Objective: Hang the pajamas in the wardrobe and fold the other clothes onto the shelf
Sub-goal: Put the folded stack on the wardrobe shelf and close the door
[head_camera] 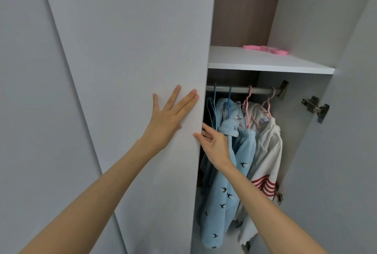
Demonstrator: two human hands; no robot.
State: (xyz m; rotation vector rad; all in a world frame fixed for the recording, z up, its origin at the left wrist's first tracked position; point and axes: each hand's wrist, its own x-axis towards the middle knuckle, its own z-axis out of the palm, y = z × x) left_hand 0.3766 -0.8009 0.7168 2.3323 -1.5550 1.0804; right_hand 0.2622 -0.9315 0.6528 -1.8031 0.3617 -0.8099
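We had left hand [169, 119] flat, fingers straight, on wardrobe door [132, 49]; right hand [214, 145] pinched its edge; blue pajamas [220, 182] hung on rail [259, 90], right of door, under shelf [265, 62]

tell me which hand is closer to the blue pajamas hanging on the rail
Right. The right hand holds the edge of the wardrobe door, just in front of the blue pajamas; the left hand lies flat on the door's face, farther left.
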